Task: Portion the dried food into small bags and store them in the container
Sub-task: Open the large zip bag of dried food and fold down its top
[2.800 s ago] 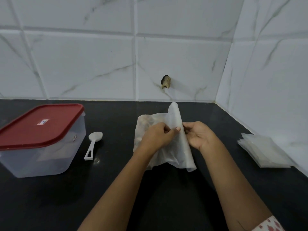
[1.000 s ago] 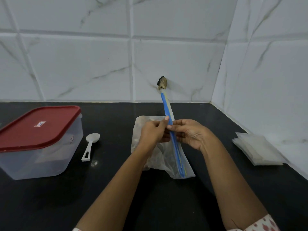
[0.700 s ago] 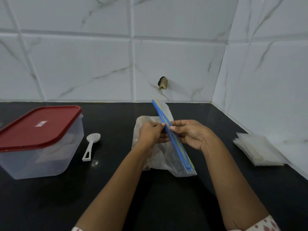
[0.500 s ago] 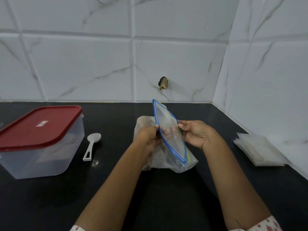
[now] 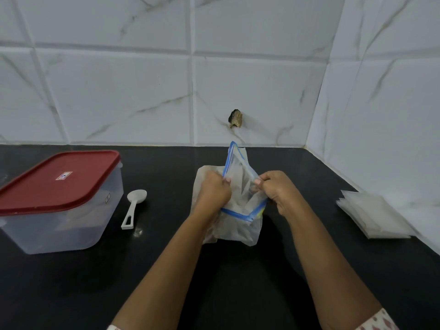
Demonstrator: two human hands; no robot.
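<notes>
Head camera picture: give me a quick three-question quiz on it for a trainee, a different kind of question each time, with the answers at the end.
1. True or false: the left hand and the right hand both pinch the mouth of the zip bag.
2. What lies between the container and the zip bag? A) a fork B) a white spoon C) a knife
3. Fill in: the stack of small bags lies on the person's ____ side.

Key: 1 true; 2 B; 3 right.
</notes>
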